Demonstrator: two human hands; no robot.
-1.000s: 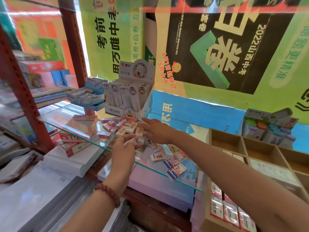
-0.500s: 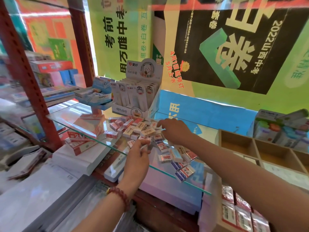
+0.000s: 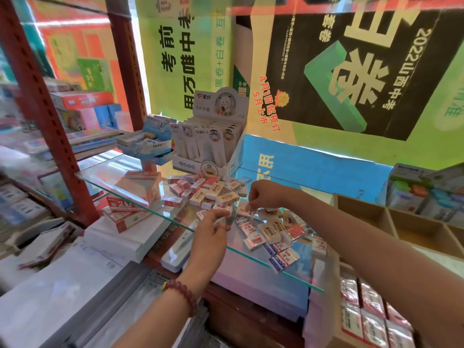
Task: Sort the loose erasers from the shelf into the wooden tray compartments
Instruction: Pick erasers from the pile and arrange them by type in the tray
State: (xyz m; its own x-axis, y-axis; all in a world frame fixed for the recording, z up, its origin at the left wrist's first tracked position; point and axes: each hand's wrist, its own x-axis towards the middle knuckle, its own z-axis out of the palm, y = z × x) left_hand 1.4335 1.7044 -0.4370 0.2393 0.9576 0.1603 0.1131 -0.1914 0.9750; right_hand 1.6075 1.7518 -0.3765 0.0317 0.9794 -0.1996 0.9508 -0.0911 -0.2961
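Several loose erasers (image 3: 216,192) in red, cream and blue wrappers lie scattered on a glass shelf (image 3: 105,182). My left hand (image 3: 211,229), a bead bracelet on its wrist, holds small wrapped erasers between thumb and fingers at the shelf's front edge. My right hand (image 3: 263,194) reaches in from the right and pinches a white eraser (image 3: 244,209) in the pile's middle. The wooden tray (image 3: 361,209) stands at the right; its far compartments look bare, and near ones hold packed red-and-white erasers (image 3: 371,312).
A white display box of pens (image 3: 208,146) and a blue box (image 3: 150,144) stand behind the pile. A red-and-white carton (image 3: 140,189) sits at its left. A red metal upright (image 3: 45,101) borders the shelf. Paper stacks (image 3: 75,259) lie below; glue bottles (image 3: 421,194) stand far right.
The view has shifted so the pile sits more central. My right hand drew back from the far erasers to the pile's middle and pinched one. My left hand stayed at the shelf's front edge.
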